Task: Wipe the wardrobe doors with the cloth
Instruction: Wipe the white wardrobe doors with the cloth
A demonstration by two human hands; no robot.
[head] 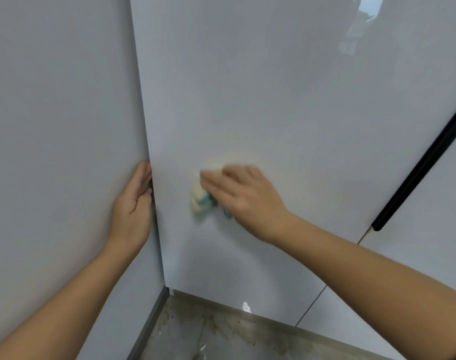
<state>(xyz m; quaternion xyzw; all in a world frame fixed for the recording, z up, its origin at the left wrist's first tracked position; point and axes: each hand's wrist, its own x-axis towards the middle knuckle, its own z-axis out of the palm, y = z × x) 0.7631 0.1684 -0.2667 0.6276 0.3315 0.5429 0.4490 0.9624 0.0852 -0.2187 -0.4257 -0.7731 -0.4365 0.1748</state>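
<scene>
The pale grey door [247, 87] fills the middle of the view, glossy, with a faint bright reflection at 1 o'clock. The cloth [198, 201], cream with a teal patch, lies bunched against the door a little below centre, towards 7 o'clock from the middle. It is blurred, so its folds cannot be made out.

The right hand [245, 198] comes in from 4 o'clock and lies on the cloth. Its fingers [216, 181] are fairly straight and slightly spread, and they press the cloth flat to the door. Most of the cloth shows at 9 o'clock of the hand, with a teal corner under the palm.

The left hand [134, 203] comes up from 7 o'clock and holds the door's left edge. Its palm faces right and its fingertips are tucked out of sight behind the edge, in the narrow gap next to the wall [60, 113].

A black bar handle [424, 162] runs slantwise at 3 o'clock, along the seam with a second door [429, 250]. At 6 o'clock the mottled brown floor [221, 336] shows below the doors. A small white scrap [246, 307] lies on it close to the door's foot, and a grey skirting [151, 323] lines the wall.
</scene>
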